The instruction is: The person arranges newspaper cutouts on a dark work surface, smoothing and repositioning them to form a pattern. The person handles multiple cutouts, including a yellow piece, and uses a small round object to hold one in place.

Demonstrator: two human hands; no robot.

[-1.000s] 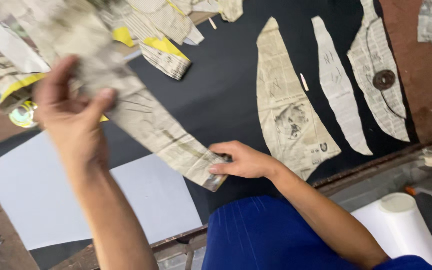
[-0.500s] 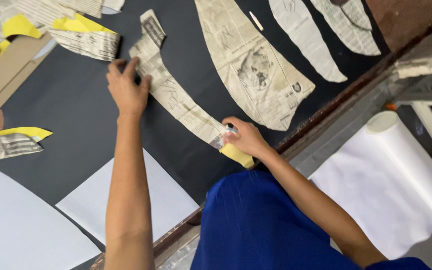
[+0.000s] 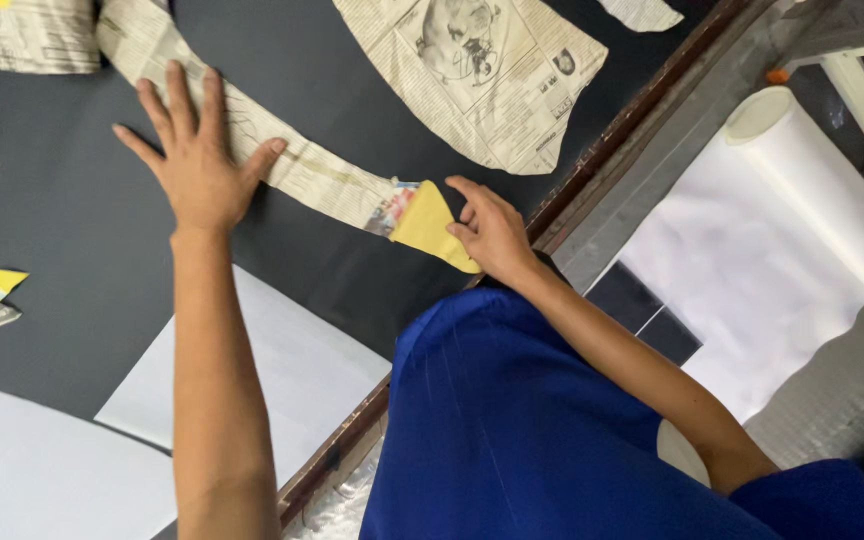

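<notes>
Two hands are flattening a long newspaper pattern strip on dark cloth.

The left hand (image 3: 197,165), fingers spread and lying flat, is pressing the newspaper strip (image 3: 292,165) down in the upper left of the frame, while the right hand (image 3: 492,230) at centre is pinching the strip's yellow end (image 3: 430,225) between thumb and fingertips. The strip is running diagonally across the black fabric (image 3: 62,230) from the top left to the middle. To lay it well, I'd say the palm should be holding firm while the other end is being drawn taut and flat, with no wrinkles. A wider newspaper piece (image 3: 482,75) is lying close above, white sheets (image 3: 292,370) are sitting lower left, and the table edge (image 3: 592,170) and a white roll (image 3: 822,180) are crowding the right.
</notes>
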